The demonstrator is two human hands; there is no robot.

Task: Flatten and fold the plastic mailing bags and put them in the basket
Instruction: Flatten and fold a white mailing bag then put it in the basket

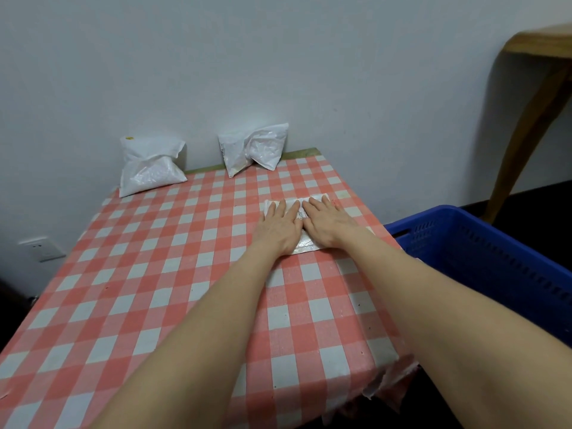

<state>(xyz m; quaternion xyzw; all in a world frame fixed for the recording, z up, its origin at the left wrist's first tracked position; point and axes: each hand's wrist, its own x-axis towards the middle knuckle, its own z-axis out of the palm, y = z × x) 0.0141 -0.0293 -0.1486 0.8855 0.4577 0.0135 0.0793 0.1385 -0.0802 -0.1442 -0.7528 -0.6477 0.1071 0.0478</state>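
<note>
A white plastic mailing bag (pixel 305 246) lies flat on the checked table near its right edge. My left hand (pixel 280 229) and my right hand (pixel 329 222) press down on it side by side, palms down with straight fingers, and cover most of it. Two more white mailing bags, both crumpled, lean against the wall at the table's far edge: one at the far left (pixel 150 165), one near the middle (pixel 253 148). The blue plastic basket (pixel 483 252) stands to the right of the table, lower than its top.
The table (pixel 154 274) wears a red-and-white checked cloth and stands against a pale wall. A wooden table leg (pixel 526 119) curves down at the far right. A wall socket (pixel 41 249) sits low on the left.
</note>
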